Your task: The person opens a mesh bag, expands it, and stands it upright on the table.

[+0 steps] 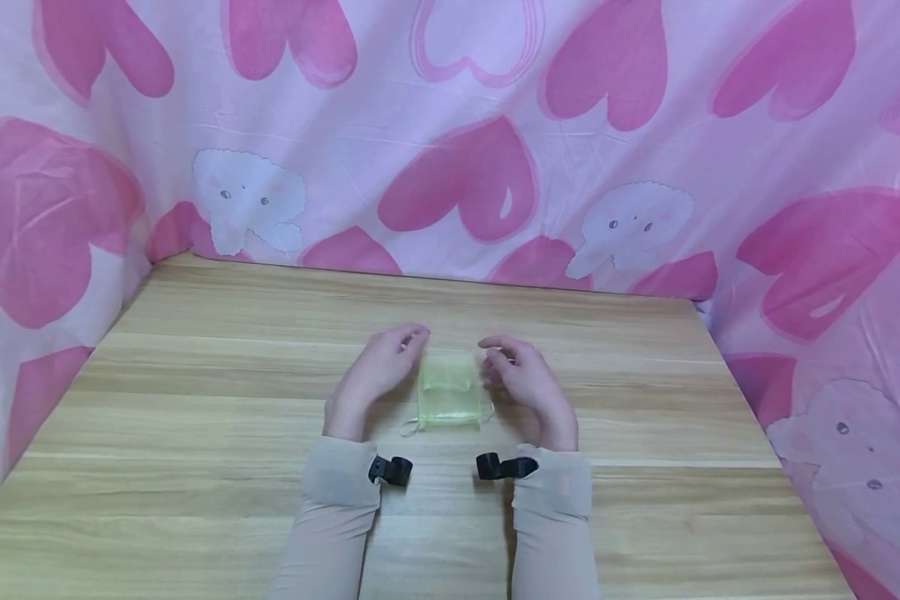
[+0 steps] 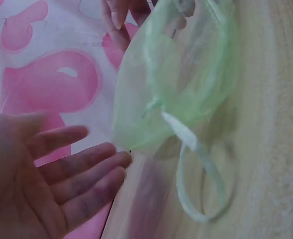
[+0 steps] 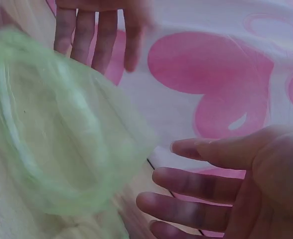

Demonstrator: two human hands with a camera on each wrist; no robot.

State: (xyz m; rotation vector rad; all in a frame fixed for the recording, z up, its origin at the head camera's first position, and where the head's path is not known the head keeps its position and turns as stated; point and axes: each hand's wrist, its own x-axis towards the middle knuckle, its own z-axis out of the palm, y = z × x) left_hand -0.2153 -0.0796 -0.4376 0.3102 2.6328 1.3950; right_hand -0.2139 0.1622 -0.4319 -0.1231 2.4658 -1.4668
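A sheer pale-green drawstring pouch (image 1: 450, 390) stands on the table between my two hands. Its mouth gapes toward me, and a ribbon loop (image 2: 201, 174) trails from one side onto the wood. My left hand (image 1: 381, 364) is beside the pouch on the left; the left wrist view shows its fingers (image 2: 94, 191) spread and holding nothing. To the right of the pouch is my right hand (image 1: 525, 375), its fingers (image 3: 196, 184) fairly straight and apart from the fabric. Through the sheer cloth I see no contents.
The wood-grain table (image 1: 195, 467) extends around the pouch. Pink curtain (image 1: 450, 108) with hearts and white animal faces hangs behind it and along both sides. Black straps with small mounts (image 1: 396, 471) sit on both wrists.
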